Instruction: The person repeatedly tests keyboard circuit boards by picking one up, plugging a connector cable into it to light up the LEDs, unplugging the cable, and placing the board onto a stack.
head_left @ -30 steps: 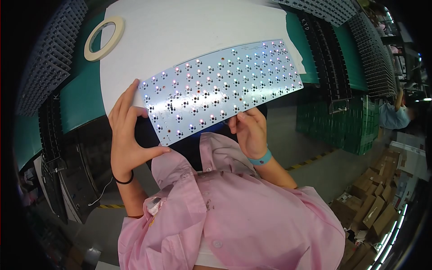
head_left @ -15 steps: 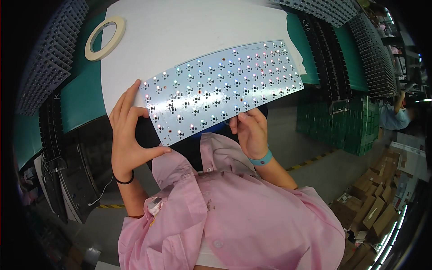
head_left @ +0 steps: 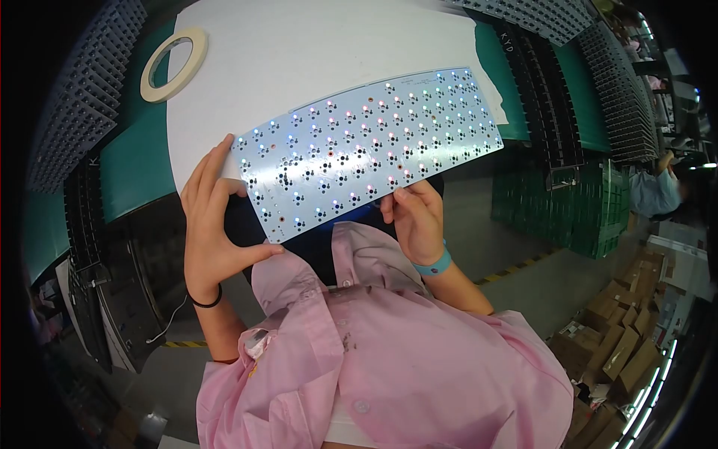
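A white keyboard circuit board (head_left: 355,153), dotted with black holes and small lit coloured LEDs, is held tilted above my lap. My left hand (head_left: 213,224) grips its left end, thumb at the lower corner and fingers along the upper left corner. At the lower edge, right of the middle, my right hand (head_left: 417,221) pinches the board between thumb and fingers. Part of the fingers behind the board is hidden. Beyond the board, a white sheet (head_left: 321,45) covers the bench.
A roll of masking tape (head_left: 155,91) lies at the sheet's left edge. Stacked boards (head_left: 90,90) stand far left, more boards (head_left: 621,90) at right. Black conveyor rails (head_left: 542,105) flank the sheet. Green crates (head_left: 557,206) and cardboard boxes (head_left: 617,329) are at right. Another person (head_left: 654,191) is there.
The board's LEDs have changed colour, with pinkish ones now in the middle and bluer ones at left and right. Both hands keep their hold, almost unmoved.
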Tool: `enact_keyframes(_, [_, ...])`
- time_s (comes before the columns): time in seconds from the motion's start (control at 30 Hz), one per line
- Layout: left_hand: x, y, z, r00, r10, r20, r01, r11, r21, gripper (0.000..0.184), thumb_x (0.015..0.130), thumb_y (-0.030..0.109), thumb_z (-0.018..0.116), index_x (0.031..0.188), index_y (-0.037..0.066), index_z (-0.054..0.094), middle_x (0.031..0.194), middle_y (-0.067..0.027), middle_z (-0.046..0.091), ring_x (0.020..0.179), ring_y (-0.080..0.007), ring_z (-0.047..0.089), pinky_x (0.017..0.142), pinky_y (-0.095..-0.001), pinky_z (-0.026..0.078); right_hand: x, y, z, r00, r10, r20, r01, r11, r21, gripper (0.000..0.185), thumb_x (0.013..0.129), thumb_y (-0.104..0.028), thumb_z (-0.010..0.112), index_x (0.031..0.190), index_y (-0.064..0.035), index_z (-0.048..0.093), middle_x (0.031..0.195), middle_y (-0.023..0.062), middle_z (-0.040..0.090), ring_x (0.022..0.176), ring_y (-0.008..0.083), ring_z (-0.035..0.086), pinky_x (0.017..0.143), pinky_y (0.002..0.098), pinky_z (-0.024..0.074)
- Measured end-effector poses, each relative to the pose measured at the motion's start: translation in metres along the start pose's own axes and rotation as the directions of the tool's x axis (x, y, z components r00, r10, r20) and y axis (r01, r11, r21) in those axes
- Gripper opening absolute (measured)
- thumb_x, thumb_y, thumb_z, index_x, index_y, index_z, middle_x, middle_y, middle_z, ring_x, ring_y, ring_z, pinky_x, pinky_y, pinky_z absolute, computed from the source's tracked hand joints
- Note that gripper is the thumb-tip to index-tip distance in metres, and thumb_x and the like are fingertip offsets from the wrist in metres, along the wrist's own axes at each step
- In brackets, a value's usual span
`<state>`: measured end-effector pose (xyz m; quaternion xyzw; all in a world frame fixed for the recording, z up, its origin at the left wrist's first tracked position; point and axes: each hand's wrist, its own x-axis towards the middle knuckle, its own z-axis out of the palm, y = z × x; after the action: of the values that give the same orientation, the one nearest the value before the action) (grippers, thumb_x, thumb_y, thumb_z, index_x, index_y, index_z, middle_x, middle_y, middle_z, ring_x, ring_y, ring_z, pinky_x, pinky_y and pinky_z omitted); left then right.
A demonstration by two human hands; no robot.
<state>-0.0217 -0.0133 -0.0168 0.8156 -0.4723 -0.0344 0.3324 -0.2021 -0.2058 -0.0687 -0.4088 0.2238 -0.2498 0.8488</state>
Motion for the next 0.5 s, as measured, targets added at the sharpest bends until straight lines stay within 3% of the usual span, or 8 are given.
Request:
enact_keyframes(0.27, [-0.001,-0.001,-0.001,1.0,-0.008,0.004,0.008,1.0,0.0,0.064,0.039,0.05,0.08,0.076,0.011,0.045,0.138,-0.0129,0.039,0.125,-0.0328,0.034,0.1,-0.0426,0.021,0.0,0.002,0.003,0.999,-0.022,-0.025,0.021,1.0,-0.016,0.006,0.084,-0.003,0.05,0.08,0.0005,0.052,0.069,0.0124,0.057,0.057,0.0143,0.047,0.053,0.0216,0.0379])
enact_keyframes(0.43, [-0.001,0.0,-0.001,1.0,-0.007,0.004,0.007,1.0,-0.007,0.063,0.039,0.048,0.08,0.076,0.011,0.045,0.138,-0.0129,0.039,0.125,-0.0327,0.034,0.1,-0.0426,0.021,-0.001,0.003,-0.002,1.0,-0.03,-0.004,0.03,0.999,-0.015,0.008,0.084,-0.002,0.049,0.076,-0.0011,0.049,0.065,0.0085,0.052,0.053,0.0107,0.039,0.048,0.0183,0.0309])
enact_keyframes(0.5, [-0.001,0.0,-0.001,1.0,-0.006,0.006,0.007,1.0,-0.008,0.063,0.038,0.047,0.08,0.077,0.011,0.046,0.138,-0.0128,0.039,0.125,-0.0327,0.034,0.1,-0.0425,0.021,0.0,0.007,-0.007,0.998,-0.034,0.046,0.033,0.999,0.015,0.003,0.085,-0.002,0.047,0.084,-0.0006,0.05,0.066,0.006,0.049,0.055,0.0092,0.037,0.049,0.018,0.0287])
